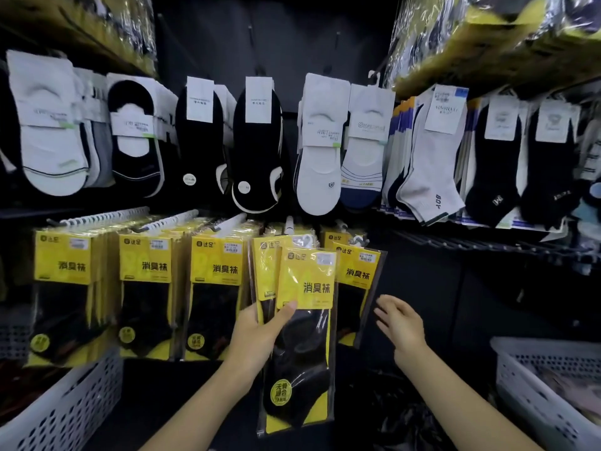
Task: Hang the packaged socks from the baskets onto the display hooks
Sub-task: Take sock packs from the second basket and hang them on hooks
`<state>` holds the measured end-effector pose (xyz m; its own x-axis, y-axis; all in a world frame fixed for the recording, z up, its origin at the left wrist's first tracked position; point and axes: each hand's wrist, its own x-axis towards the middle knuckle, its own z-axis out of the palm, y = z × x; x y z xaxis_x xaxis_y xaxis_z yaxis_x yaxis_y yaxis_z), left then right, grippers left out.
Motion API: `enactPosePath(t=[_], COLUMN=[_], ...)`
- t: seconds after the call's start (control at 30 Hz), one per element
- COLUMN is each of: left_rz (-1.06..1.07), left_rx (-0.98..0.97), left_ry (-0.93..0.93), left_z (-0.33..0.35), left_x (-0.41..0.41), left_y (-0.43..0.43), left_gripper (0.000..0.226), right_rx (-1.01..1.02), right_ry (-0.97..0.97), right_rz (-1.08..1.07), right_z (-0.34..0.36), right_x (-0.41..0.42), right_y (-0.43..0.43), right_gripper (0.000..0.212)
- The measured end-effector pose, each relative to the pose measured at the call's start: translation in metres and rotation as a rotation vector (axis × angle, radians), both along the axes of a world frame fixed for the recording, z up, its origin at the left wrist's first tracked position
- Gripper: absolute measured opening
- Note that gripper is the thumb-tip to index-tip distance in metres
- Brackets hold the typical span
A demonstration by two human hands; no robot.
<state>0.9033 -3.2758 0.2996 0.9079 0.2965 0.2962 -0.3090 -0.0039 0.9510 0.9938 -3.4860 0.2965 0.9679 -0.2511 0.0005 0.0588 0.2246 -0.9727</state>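
A clear packet of black socks (302,336) with a yellow card is upright in the left hand (257,333), just before the loaded display hooks (169,220), with white perforated baskets (65,408) near left and right.

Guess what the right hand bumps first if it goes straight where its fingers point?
Probably the rightmost hanging yellow sock pack, just ahead of the right hand; depth is unclear.

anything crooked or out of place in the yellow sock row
Yes. The rightmost pack hangs tilted, bottom swung left, unlike the three straight stacks at left. The held pack in the left hand sits lower and skewed too.
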Motion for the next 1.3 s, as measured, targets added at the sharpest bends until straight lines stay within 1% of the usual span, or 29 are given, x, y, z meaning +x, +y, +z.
enactPosePath(t=[0.07, 0.17, 0.23, 0.33, 0.4, 0.5, 0.57, 0.6, 0.67, 0.7, 0.77, 0.83, 0.9, 1.07, 1.2, 1.3], left_rz=[-0.016, -0.026, -0.037, -0.061, -0.058, -0.007, 0.064, 0.094, 0.119, 0.122, 0.119, 0.121, 0.137, 0.139, 0.148, 0.143], left_rx=[-0.002, -0.016, -0.022, -0.004, 0.032, 0.028, 0.029, 0.036, 0.057, 0.085, 0.116, 0.113, 0.118, 0.113, 0.109, 0.103], left_ry=[0.008, -0.006, -0.023, -0.032, 0.0, 0.066, 0.084, 0.083, 0.043, 0.026, 0.012, 0.005, 0.005, 0.019, 0.025, 0.025], left_z=[-0.002, -0.003, -0.004, -0.004, -0.004, -0.004, -0.004, -0.003, 0.0, 0.001, 0.001, 0.002, 0.004, 0.009, 0.009, 0.006], left_x=[0.002, 0.002, 0.003, 0.001, 0.0, 0.003, 0.007, 0.009, 0.01, 0.009, 0.01, 0.01, 0.011, 0.011, 0.01, 0.011], left_y=[-0.006, -0.017, -0.021, -0.025, -0.025, -0.018, -0.01, -0.006, 0.001, 0.003, 0.008, 0.012, 0.014, 0.016, 0.016, 0.016], left_gripper=[0.015, 0.017, 0.018, 0.026, 0.035, 0.024, 0.031, 0.031, 0.021, 0.02, 0.025, 0.028, 0.038, 0.049, 0.052, 0.05], right_rx=[-0.022, -0.116, -0.158, -0.129, -0.108, -0.091, -0.076, -0.072, -0.086, -0.097, -0.125, -0.175, -0.221, -0.213, -0.244, -0.201], right_ry=[-0.072, -0.185, -0.23, -0.235, -0.212, -0.181, -0.165, -0.165, -0.187, -0.202, -0.232, -0.263, -0.282, -0.246, -0.148, -0.04], right_rz=[0.137, 0.295, 0.323, 0.267, 0.269, 0.247, 0.173, 0.131, 0.07, 0.05, 0.026, 0.028, 0.053, 0.109, 0.147, 0.134], right_z=[0.007, 0.012, 0.014, 0.013, 0.011, 0.007, 0.007, 0.009, 0.015, 0.019, 0.028, 0.035, 0.04, 0.04, 0.032, 0.024], right_x=[-0.02, -0.045, -0.055, -0.059, -0.056, -0.048, -0.04, -0.036, -0.027, -0.023, -0.016, -0.01, -0.005, 0.006, 0.018, 0.024], right_y=[0.009, 0.023, 0.031, 0.032, 0.028, 0.015, 0.004, -0.002, -0.012, -0.015, -0.018, -0.015, -0.01, 0.0, 0.0, -0.002], right_gripper=[0.012, 0.029, 0.034, 0.027, 0.023, 0.019, 0.013, 0.013, 0.013, 0.012, 0.011, 0.01, 0.011, 0.012, 0.011, 0.015])
